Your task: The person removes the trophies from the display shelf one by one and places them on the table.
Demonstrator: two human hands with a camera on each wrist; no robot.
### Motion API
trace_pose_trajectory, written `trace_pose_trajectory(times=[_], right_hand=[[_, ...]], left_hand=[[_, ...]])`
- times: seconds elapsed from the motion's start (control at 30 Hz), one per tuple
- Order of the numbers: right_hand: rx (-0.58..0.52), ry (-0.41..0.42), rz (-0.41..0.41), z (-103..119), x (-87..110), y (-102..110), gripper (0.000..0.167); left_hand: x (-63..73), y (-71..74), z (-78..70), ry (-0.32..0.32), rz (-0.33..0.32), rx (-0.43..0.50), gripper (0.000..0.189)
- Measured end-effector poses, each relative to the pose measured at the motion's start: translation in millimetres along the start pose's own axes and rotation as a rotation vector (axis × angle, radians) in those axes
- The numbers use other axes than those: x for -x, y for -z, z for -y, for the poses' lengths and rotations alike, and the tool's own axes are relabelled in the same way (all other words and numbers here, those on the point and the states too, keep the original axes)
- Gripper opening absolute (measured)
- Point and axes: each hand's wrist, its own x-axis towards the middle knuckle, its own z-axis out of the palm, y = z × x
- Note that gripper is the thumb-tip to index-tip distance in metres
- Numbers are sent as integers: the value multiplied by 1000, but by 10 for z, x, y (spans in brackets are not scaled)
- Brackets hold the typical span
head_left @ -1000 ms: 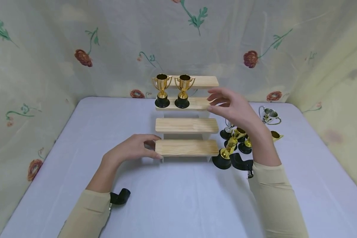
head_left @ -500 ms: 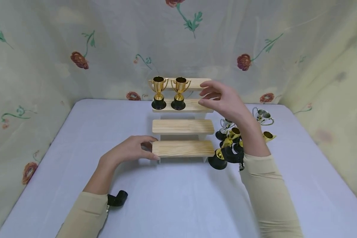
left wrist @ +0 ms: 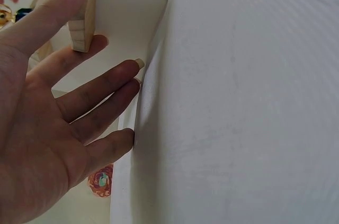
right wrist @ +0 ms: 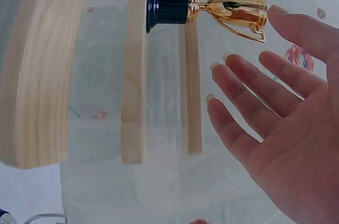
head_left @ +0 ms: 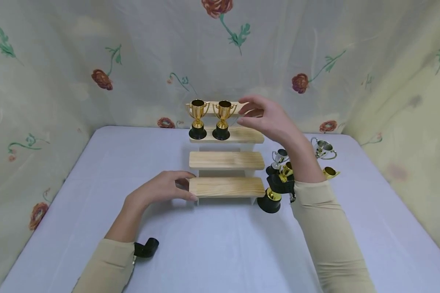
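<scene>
A wooden tiered display stand with several steps stands in the middle of the table. My left hand holds the left end of its lowest step, thumb at the front and index finger behind; the left wrist view shows the other fingers spread beside the white support. Two gold trophy cups with black bases, a left one and a right one, stand upright on the step below the top. My right hand hovers right of the right cup, fingers loosely bent around nothing. Whether its thumb touches the cup's rim I cannot tell.
Right of the stand are more trophies: a small silver one, a larger silver cup, a gold one with a black base and another gold cup. My right forearm partly hides this group. A floral curtain hangs behind.
My right hand has moved left and slightly up, closer to the right gold cup. The left hand stays on the lowest step. The head view has shifted a little.
</scene>
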Motion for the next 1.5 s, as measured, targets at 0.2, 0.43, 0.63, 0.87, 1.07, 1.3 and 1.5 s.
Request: trace_pose_trajectory(times=[0.2, 0.43, 0.63, 0.87, 1.07, 1.3, 1.5], right_hand=[[11, -1, 15, -2, -84, -35, 55], [97, -12, 45, 71, -200, -51, 59], [156, -15, 64, 152, -265, -57, 58], [210, -19, 70, 219, -312, -88, 56], [246, 1, 61, 260, -343, -131, 54], [246, 24, 70, 293, -354, -134, 41], [238, 20, 90, 328, -355, -125, 40]], left_hand=[[-8, -22, 13, 3, 5, 13, 74], [-21, -44, -2, 15, 6, 15, 76], [-32, -38, -25, 17, 12, 12, 77], [-33, -35, -17, 15, 8, 18, 76], [-34, -46, -9, 16, 7, 31, 74], [-33, -41, -1, 8, 4, 26, 72], [-16, 1, 16, 7, -5, 22, 71]])
